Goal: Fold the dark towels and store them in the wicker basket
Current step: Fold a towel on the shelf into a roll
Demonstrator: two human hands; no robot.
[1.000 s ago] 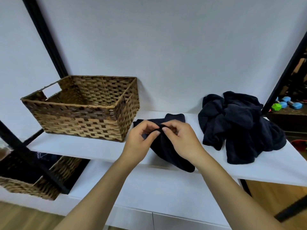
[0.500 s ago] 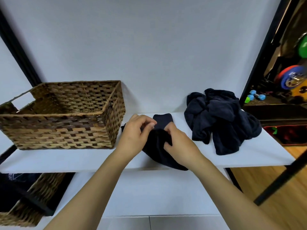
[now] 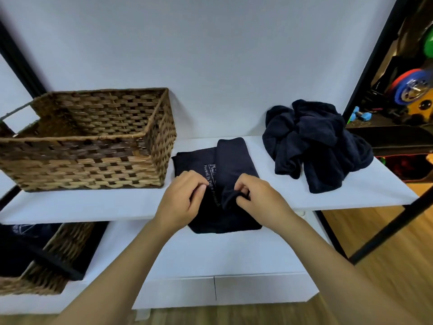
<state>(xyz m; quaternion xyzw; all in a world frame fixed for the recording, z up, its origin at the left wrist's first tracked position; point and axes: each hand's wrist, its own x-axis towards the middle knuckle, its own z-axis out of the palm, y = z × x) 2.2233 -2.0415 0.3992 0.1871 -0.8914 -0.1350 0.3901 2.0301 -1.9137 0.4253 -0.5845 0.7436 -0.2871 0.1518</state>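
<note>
A dark towel (image 3: 230, 160) with pale printed lettering lies partly spread on the white shelf (image 3: 93, 205), its near edge hanging over the front. My left hand (image 3: 181, 201) pinches the cloth near the lettering. My right hand (image 3: 259, 199) grips a bunched fold of the same towel just to the right. A wicker basket (image 3: 93, 165) stands on the shelf to the left, and what I see of its inside holds nothing. A crumpled heap of dark towels (image 3: 314, 141) sits at the right end of the shelf.
A second wicker basket (image 3: 51, 256) with dark cloth sits on the lower shelf at left. Black frame posts (image 3: 372, 55) flank the shelf. Colourful weights (image 3: 412, 87) lie beyond the right post. Wooden floor shows at right.
The towel has been opened out flatter, and its lettering shows. Both hands have shifted toward the shelf's front edge and slightly apart. My view swung right and downward.
</note>
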